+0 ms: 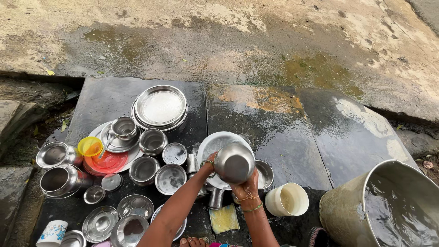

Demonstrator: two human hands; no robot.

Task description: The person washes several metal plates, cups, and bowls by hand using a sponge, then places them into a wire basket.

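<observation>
Outdoors, on wet dark stone slabs (283, 137): a person holds a rounded steel pot (234, 162) in both hands, seen from a head-worn camera. Pot is smooth, polished, dull-shiny, tipped so its bottom faces up toward the lens. Right hand (246, 188) grips it from below, fingers wrapped on the near side; thread and green bangle at the wrist. Left hand (209, 163) is closed on the pot's left edge, bangle on that wrist too. Pot sits between the hands, raised above a round white plate (211, 142) lying flat on the slab.

Left of the hands, approx. a dozen-plus steel pieces spread over the stone: stacked flat plates w/ raised rims (160, 106), small round bowls (170, 179), tumblers (61, 180), lids. Amid them a yellow plastic cup (90, 147) rests on a red translucent plate (107, 163). A white patterned mug (52, 232) lies at bottom left.

Just right of the hands, a cream plastic cup (288, 199) lies on its side. A yellow sponge-like pad (223, 218) lies flat near the forearms. At far right, a big grey metal bucket (347, 206) holds water. Beyond the slabs, rough stained concrete ground (228, 41), damp in patches.
</observation>
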